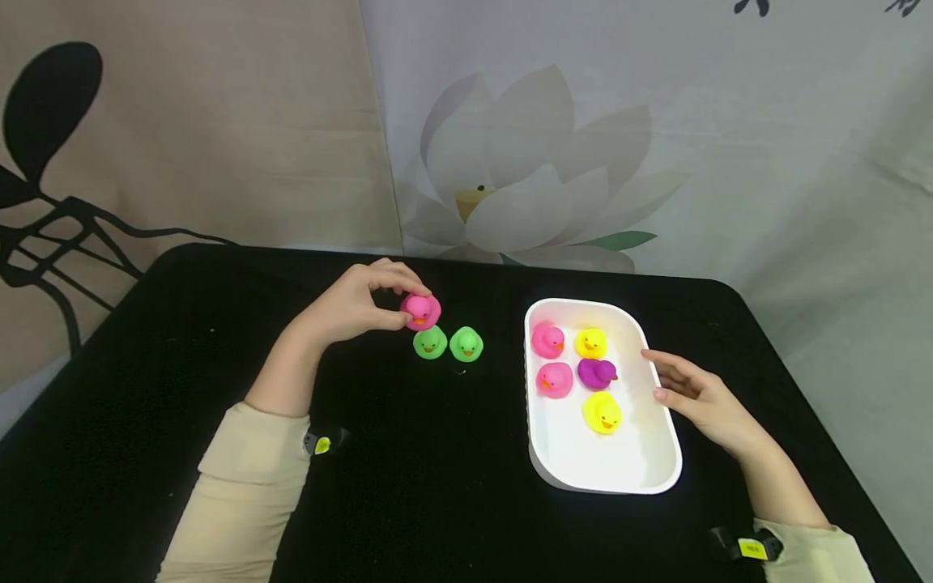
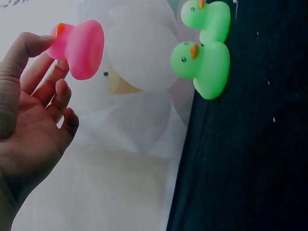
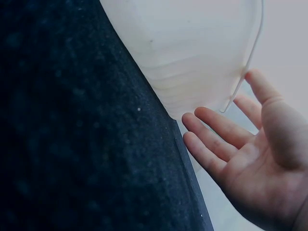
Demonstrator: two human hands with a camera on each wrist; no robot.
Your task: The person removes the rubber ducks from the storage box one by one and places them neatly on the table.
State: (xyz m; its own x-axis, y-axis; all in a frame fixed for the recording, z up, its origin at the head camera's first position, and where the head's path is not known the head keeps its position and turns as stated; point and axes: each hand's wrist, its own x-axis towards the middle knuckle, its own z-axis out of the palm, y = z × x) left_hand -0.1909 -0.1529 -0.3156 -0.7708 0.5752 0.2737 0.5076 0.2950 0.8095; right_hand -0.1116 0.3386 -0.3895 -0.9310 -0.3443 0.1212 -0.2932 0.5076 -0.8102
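My left hand (image 1: 357,301) pinches a pink rubber duck (image 1: 420,311) between thumb and fingers. In the left wrist view this pink duck (image 2: 85,50) is tilted, its flat base turned outward. Just in front of it, two green rubber ducks (image 1: 430,343) stand side by side on the black table. At the right, my right hand (image 1: 705,402) is at the right side of a white tray (image 1: 576,470), fingers extended. The right wrist view has the thumb at the tray's rim and the fingertips by its outer wall (image 3: 178,72).
Inside the tray lie two pink ducks (image 1: 555,380), two yellow ducks (image 1: 602,413) and a purple duck (image 1: 597,373), mostly toward its far end. The black tablecloth (image 1: 408,486) reaches back to a wall hanging (image 1: 539,162) with a flower print.
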